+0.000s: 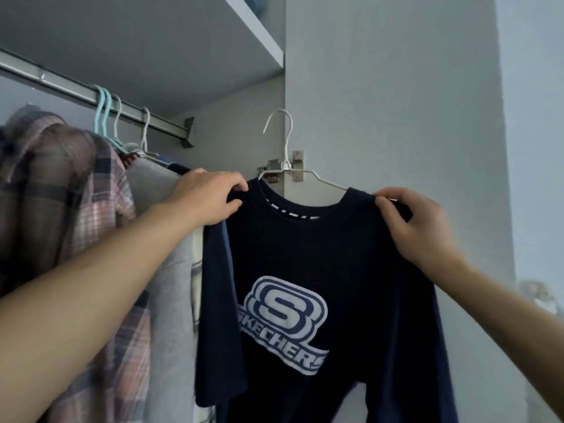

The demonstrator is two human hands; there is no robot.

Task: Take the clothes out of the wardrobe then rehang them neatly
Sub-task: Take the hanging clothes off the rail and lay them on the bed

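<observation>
A navy sweatshirt with a white printed logo on its chest hangs on a white wire hanger, held up in front of the open wardrobe, to the right of the rail and not hooked on it. The left hand grasps the sweatshirt's left shoulder, fingers curled over the top of the fabric and thumb pinching from below. The right hand grasps the opposite shoulder in the same manner, fingertips pressed onto the seam near the end of the hanger's arm. The hanger's hook stands free above the collar, between the two hands, in front of a metal hinge on the wardrobe's side panel. On the rail, to the left, hang a pink plaid shirt and a grey garment, the latter just beside the sweatshirt's sleeve. Teal and white hanger hooks sit over the rail. A shelf runs above the rail.
</observation>
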